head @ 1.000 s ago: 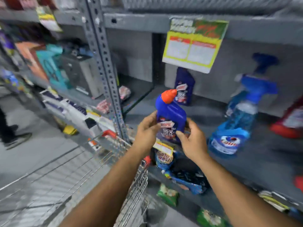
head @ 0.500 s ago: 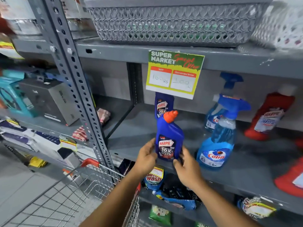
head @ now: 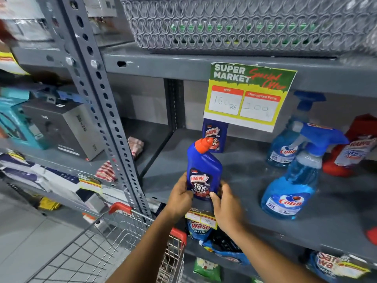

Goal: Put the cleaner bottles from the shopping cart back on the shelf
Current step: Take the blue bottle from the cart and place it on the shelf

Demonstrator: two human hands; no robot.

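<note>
Both hands, left hand and right hand, clamped on blue Harpic bottle, upright at grey shelf front edge. Second Harpic bottle shelved behind. Shopping cart contents unclear.

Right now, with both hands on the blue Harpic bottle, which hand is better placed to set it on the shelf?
Probably the right hand: it is on the bottle's shelf side, over bare shelf. The left hand is nearer the cart.
</note>
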